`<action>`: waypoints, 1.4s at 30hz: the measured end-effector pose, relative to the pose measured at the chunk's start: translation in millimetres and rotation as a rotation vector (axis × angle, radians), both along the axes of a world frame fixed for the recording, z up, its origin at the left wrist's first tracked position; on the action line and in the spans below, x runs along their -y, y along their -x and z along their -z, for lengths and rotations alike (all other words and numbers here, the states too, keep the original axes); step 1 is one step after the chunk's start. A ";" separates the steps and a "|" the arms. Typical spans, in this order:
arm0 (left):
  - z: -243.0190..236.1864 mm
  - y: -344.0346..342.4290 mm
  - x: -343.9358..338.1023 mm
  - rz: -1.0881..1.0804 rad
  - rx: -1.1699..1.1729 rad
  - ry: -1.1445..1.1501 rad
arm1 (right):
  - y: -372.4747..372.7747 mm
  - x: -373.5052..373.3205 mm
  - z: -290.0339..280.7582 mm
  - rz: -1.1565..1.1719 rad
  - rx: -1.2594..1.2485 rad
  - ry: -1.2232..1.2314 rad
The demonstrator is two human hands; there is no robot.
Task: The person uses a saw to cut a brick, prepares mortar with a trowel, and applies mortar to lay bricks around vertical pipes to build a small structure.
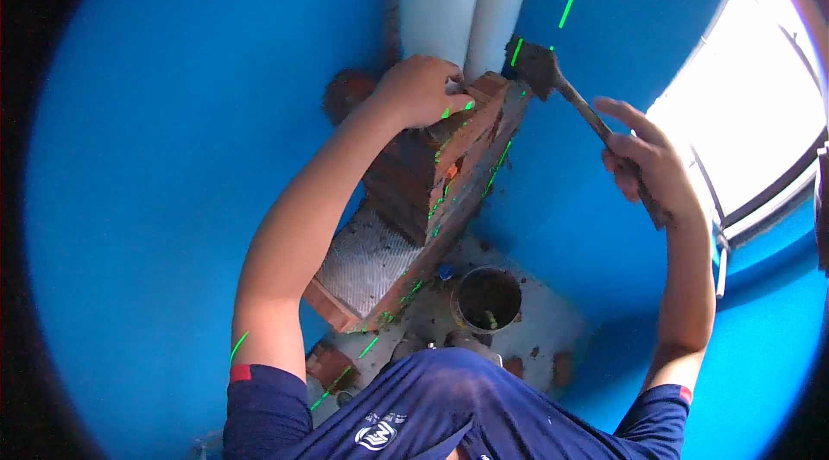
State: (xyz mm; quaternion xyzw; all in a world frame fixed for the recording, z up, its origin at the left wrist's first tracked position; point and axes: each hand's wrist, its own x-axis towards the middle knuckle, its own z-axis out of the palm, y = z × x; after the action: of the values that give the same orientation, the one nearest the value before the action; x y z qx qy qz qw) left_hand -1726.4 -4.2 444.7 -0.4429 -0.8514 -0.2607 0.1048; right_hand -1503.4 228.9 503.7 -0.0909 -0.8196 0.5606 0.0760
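Note:
A reddish brick column (462, 149) rises beside two white pipes. At its top, my left hand (420, 91) has its fingers curled over a brick (490, 87), the thumb on the near side; its palm hides part of that brick. My right hand (643, 158) grips the handle of a trowel (537, 70), one finger stretched out along it. Grey mortar coats the trowel's blade, which is just right of the column's top, close to the blue wall.
White pipes (442, 3) run up the corner behind the column. Below stands a bucket (487, 299) on the pale floor, near a small blue cap (446, 272). Broken brick (328, 365) lies by my feet. A ribbed grey block face (367, 261) shows lower on the column. A bright window (751, 106) is at right; green light lines cross the column.

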 end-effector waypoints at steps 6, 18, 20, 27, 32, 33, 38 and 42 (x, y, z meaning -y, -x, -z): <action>1.8 9.7 -59.4 -0.156 0.007 0.502 | 14.4 -16.8 0.2 -0.071 -0.028 0.080; -1.0 12.9 -61.6 -0.128 0.074 0.474 | 20.2 -20.0 -4.7 -0.057 0.024 -0.025; 0.1 13.2 -61.3 -0.120 0.081 0.468 | 20.3 -20.3 -3.1 -0.077 0.004 -0.044; -1.4 10.9 -64.9 -0.136 0.101 0.476 | 23.5 -20.1 1.7 -0.117 0.006 -0.068; -3.5 5.4 -64.4 -0.170 0.077 0.440 | 19.9 -15.5 0.3 -0.138 0.081 -0.131; -3.6 4.9 -64.8 -0.155 0.084 0.445 | 18.3 -14.0 0.4 -0.112 0.031 -0.134; -2.4 5.3 -65.9 -0.152 0.137 0.479 | 17.4 -11.7 -2.6 -0.108 0.084 -0.170; -0.8 7.7 -65.8 -0.139 0.060 0.462 | 18.3 -14.3 3.2 -0.105 0.046 -0.107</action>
State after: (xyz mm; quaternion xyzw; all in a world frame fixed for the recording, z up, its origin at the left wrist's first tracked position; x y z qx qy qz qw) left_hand -1734.1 61.6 445.4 -0.3875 -0.9196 -0.0642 -0.0070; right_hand -1521.6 243.2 500.5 -0.0565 -0.8535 0.5171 0.0327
